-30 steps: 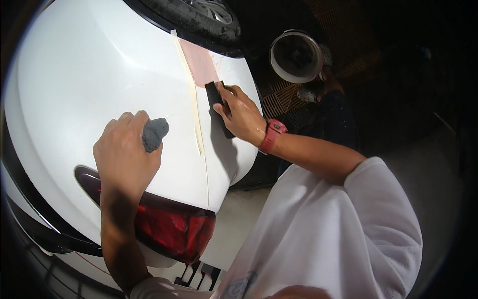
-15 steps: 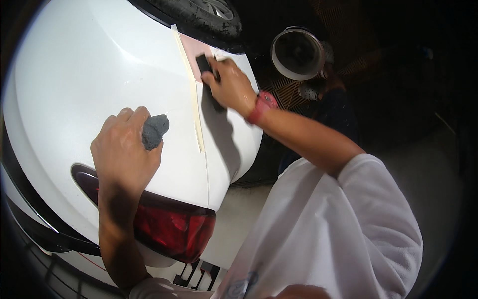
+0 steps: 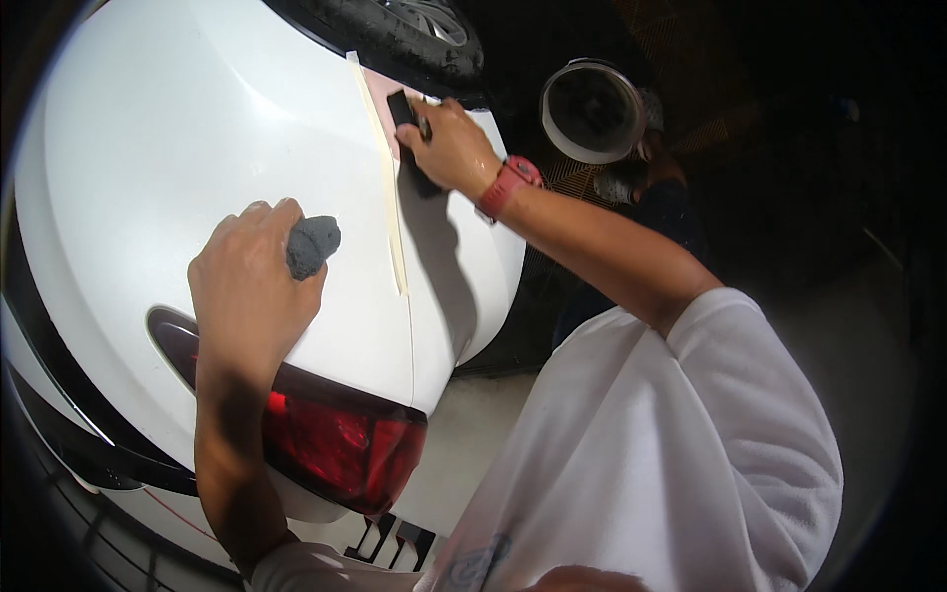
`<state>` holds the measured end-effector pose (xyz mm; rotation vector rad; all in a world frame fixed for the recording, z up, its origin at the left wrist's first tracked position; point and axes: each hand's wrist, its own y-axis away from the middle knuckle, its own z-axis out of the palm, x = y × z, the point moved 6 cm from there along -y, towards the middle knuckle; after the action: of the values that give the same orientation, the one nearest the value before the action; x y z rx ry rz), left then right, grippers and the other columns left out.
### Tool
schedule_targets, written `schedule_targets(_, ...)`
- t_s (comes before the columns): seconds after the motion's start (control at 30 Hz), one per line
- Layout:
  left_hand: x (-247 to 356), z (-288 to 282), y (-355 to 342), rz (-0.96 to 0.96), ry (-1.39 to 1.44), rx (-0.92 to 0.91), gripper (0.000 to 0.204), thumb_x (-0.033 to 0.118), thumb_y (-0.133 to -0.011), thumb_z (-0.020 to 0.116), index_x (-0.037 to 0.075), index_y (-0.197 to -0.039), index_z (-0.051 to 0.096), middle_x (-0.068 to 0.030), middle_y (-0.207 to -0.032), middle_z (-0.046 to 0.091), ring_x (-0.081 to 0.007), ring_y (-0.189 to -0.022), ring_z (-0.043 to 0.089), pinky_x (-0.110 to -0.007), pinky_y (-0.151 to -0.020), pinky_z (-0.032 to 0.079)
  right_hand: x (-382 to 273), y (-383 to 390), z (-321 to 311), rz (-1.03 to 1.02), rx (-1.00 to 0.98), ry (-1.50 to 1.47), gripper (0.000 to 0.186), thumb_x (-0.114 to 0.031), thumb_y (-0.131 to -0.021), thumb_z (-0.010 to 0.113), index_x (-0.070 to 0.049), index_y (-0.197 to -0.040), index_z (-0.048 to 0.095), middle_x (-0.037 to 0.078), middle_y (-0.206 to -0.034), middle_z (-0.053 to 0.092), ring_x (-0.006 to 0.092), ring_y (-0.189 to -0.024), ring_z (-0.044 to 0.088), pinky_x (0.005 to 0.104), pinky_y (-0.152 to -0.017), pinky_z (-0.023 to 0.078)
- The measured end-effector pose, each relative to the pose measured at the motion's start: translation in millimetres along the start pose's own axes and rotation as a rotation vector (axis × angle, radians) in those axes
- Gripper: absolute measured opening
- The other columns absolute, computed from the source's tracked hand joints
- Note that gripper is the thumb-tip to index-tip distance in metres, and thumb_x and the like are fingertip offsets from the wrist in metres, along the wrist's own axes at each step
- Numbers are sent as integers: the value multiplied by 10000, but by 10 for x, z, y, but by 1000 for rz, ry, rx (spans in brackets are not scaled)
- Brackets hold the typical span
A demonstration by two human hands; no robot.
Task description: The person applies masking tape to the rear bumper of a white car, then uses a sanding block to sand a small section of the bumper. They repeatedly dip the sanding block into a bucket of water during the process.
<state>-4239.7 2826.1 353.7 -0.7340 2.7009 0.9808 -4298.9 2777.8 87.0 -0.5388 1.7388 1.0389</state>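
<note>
white car panel (image 3: 197,128), right hand (image 3: 449,148) fingers clamped on dark block (image 3: 402,109), now higher; left hand (image 3: 247,286) unmoved, gripping grey wad (image 3: 314,245)

This is a car body repair workshop or garage. A white car body panel (image 3: 197,148) fills the left of the view, with a red tail light (image 3: 340,444) set into it and a black tyre (image 3: 414,39) above. A strip of pale masking tape (image 3: 387,197) runs down the panel beside a seam, next to a patch of pinkish filler or primer (image 3: 380,89). A dark sanding block (image 3: 406,118) lies against that patch. A round white container (image 3: 592,111) stands on the dim floor (image 3: 868,326), and the surroundings are dark.
</note>
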Motion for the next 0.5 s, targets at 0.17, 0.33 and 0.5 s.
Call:
schedule_targets(0.17,1,18,50,-11,-21,-33,224,157,-842,833,56,-961,672,-112,-866,658,-345,-857,671,-466,-755,540,-62,563,27,-98,-36,-77,513,-302,-1000,717,-19,-1425,660,291,-1232,661,460,-1120,687,521,-976,563)
schedule_targets(0.33,23,-54,-25,20,-12,4,220,161,-842,830,55,-953,672,-114,-861,653,-347,-858,668,-462,-755,539,79,-290,36,-44,51,1,488,-345,-1006,676,-38,-1384,694,318,-1223,675,472,-1137,692,508,-1005,567)
schedule_targets(0.5,14,9,28,-9,-9,-39,211,154,-850,823,49,-958,676,-122,-870,655,-352,-868,669,-466,-768,541,-52,505,19,-72,-10,-87,492,-310,-1000,708,-30,-1403,679,290,-1166,674,442,-1096,694,502,-987,564)
